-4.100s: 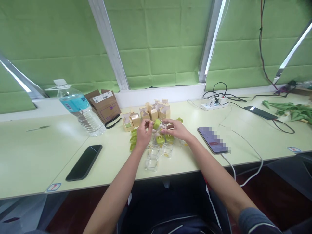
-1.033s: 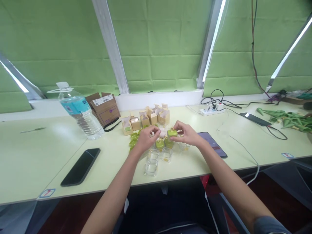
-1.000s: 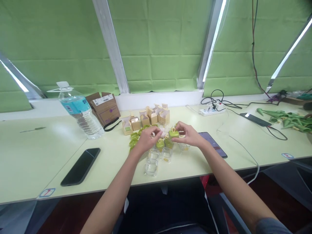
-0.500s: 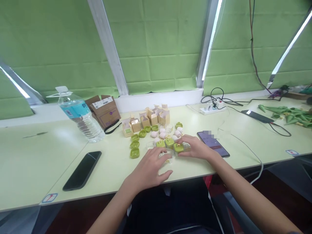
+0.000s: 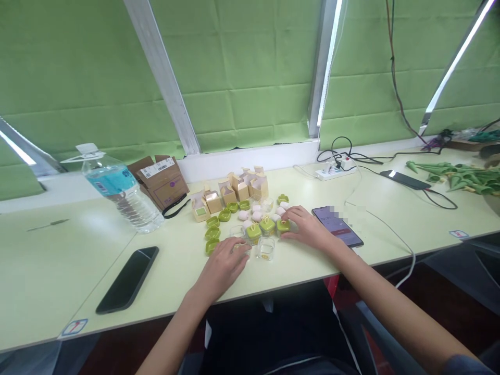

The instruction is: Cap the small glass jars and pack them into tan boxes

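Note:
My right hand has its fingertips and thumb around the rightmost small clear container with a green lid. Two more green-lidded containers with yellow loops stand to its left. Closer to the table's front edge, my left hand curls over a clear container, which its fingers partly hide. Another clear, lidless container sits between the hands. Behind them lie several pale pink pieces. Several loose green lids form a curved row on the left.
Small open cartons line up behind the lids. A water bottle and a brown box stand at the left, with a dark phone in front. To the right are a lit phone, a power strip and green cone-shaped pieces.
My left hand has moved left, off the clear container in the middle and onto another one. My right hand stays at the rightmost green-lidded container. The view has shifted slightly.

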`<state>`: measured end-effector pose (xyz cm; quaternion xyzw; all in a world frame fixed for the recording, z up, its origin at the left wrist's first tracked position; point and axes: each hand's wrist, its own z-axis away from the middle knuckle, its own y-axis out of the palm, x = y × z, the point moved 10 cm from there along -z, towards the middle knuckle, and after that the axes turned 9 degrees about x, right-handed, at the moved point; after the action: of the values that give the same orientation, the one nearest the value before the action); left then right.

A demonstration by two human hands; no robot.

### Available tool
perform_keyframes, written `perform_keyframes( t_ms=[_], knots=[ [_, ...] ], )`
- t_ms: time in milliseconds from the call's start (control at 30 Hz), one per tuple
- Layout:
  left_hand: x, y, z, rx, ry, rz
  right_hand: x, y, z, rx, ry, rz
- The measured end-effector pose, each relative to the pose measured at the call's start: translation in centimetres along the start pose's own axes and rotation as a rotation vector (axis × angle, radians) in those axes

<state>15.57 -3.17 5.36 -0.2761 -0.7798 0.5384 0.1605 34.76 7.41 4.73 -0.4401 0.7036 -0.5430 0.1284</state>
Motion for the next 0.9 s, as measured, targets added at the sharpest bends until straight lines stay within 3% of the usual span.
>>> perform_keyframes(
  t_ms=[300,533,667,800,900],
  knots=[
    [0.8,-0.2,-0.3,0.001,-0.054,0.086,0.7,-0.9,-0.2,0.017,-0.007,-0.065],
    [1.4,-2.5,-2.6,-0.067,-0.141,0.301,1.5,-1.8,-4.4,0.029,-0.066,-0.077],
    [2.6,-2.2,-5.4,-0.039,-0.207,0.388,-0.7,-1.6,-8.0,-0.008,0.033,-0.148],
    [4.7,-0.6,-7.6,0.005,-0.298,0.431,-4.0,-1.2,-11.3,-0.102,0.176,-0.145],
    [5.5,0.5,-8.9,0.036,-0.28,0.4,-6.3,-0.9,-13.3,-0.157,0.267,-0.158]
  ],
)
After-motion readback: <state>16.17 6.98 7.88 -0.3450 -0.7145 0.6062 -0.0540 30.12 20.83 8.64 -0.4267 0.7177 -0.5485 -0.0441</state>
